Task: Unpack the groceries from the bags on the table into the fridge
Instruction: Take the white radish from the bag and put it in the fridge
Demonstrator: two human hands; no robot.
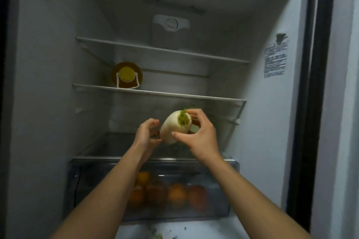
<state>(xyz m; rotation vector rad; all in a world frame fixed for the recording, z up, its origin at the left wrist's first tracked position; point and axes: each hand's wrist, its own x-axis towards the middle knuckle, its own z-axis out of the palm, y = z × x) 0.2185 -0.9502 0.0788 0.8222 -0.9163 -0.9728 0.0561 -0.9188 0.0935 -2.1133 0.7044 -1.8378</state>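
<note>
Radish [175, 128] far end hidden; right hand [202, 137] grip on top.

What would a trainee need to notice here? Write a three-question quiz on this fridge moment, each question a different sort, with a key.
1. True or false: the right hand grips the white radish at its leafy end.
2. Where does the amber bottle stand? A) in the drawer B) on the middle shelf, at the left C) on the top shelf
3. Fill in: the clear drawer at the bottom holds round ____ fruit.

Key: 1 true. 2 B. 3 orange. The left hand is at the radish's lower end; whether it grips cannot be told.
</note>
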